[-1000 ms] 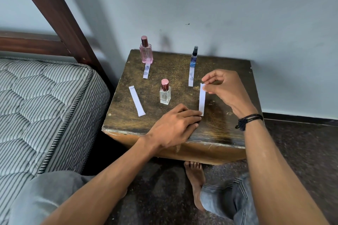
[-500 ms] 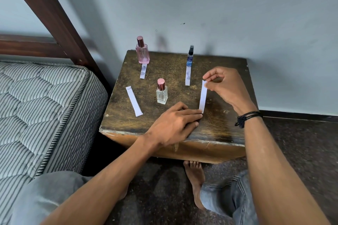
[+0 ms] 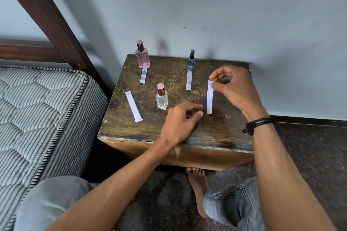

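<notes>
Fingertips (image 3: 213, 85) of the right hand (image 3: 236, 88) pinch the top end of a white paper strip (image 3: 210, 99) near the right edge of the worn brown wooden table (image 3: 216, 133).
The left hand (image 3: 180, 124), fingers curled on nothing, rests beside the strip's lower end. Probably about halfway: one smudged strip (image 3: 143, 76) lies before the pink glass bottle (image 3: 142, 58) and another (image 3: 189, 81) before the slim blue spray vial (image 3: 191, 62), at the back edge. The pinched strip and a blank strip (image 3: 133, 107) by the left edge seem unused. The clear pink-capped bottle (image 3: 161, 99) beside the left hand could be knocked.

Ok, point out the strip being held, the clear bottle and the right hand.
held paper strip (image 3: 210, 99), head view, middle of its length.
clear bottle (image 3: 161, 101), head view, glass body.
right hand (image 3: 236, 89), head view, back of the hand.
</notes>
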Demonstrator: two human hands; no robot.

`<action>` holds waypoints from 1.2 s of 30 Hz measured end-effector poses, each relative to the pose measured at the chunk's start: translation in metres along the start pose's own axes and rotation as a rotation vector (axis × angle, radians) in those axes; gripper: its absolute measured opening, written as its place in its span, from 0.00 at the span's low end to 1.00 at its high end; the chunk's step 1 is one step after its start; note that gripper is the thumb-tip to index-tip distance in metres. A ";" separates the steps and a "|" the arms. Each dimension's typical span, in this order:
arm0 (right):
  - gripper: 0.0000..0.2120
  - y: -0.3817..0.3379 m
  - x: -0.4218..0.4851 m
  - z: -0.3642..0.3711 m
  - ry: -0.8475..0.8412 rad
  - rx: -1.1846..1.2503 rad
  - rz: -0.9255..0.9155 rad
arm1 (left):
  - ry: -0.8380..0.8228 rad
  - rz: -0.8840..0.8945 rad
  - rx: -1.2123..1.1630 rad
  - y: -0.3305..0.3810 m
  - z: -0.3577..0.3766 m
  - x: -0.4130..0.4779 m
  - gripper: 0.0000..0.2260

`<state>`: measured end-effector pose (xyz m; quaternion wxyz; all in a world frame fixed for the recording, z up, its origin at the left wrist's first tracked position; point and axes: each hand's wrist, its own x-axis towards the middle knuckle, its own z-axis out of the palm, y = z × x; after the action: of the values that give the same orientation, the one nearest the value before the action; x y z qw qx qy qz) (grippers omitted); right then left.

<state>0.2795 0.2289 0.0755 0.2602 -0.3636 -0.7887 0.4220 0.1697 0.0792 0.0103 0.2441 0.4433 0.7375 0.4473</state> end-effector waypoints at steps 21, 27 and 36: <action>0.13 -0.009 -0.005 -0.010 0.008 0.001 -0.017 | -0.112 -0.317 -0.568 0.017 0.014 0.007 0.04; 0.13 -0.008 -0.005 -0.014 0.011 0.028 -0.008 | -0.111 -0.332 -0.565 0.015 0.013 0.007 0.05; 0.13 -0.004 -0.005 -0.014 0.012 0.046 -0.004 | -0.156 -0.342 -0.704 0.015 0.014 0.009 0.06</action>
<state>0.2909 0.2304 0.0859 0.2742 -0.3583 -0.7780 0.4371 0.1829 0.0962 0.0172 0.5072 0.2360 0.5817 0.5906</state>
